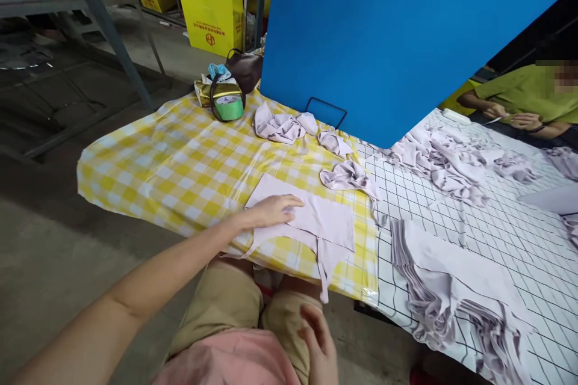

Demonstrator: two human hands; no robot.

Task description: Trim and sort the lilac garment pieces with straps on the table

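On the yellow checked tablecloth (149, 144) lies a pale lilac strappy fabric piece (332, 216), like a camisole, its straps toward the near edge. My left hand (273, 210) rests flat on it, palm down with fingers stretched out. Over my lap, below the table edge, is my right hand (318, 343), its fingers loosely curved and apart, with nothing visible in it. Just beyond the piece lies a crumpled lilac scrap (345, 175). To the right, a layered stack of similar lilac pieces (460, 258) sits on white grid-lined cloth (533, 252).
A big blue panel (383, 30) stands across the table's back. Green tape (229, 108) and a dark bag (246, 69) lie at the back left. More lilac scraps (451, 162) are heaped right, near a co-worker's hands (519, 120). Yellow boxes (212, 18) stand behind.
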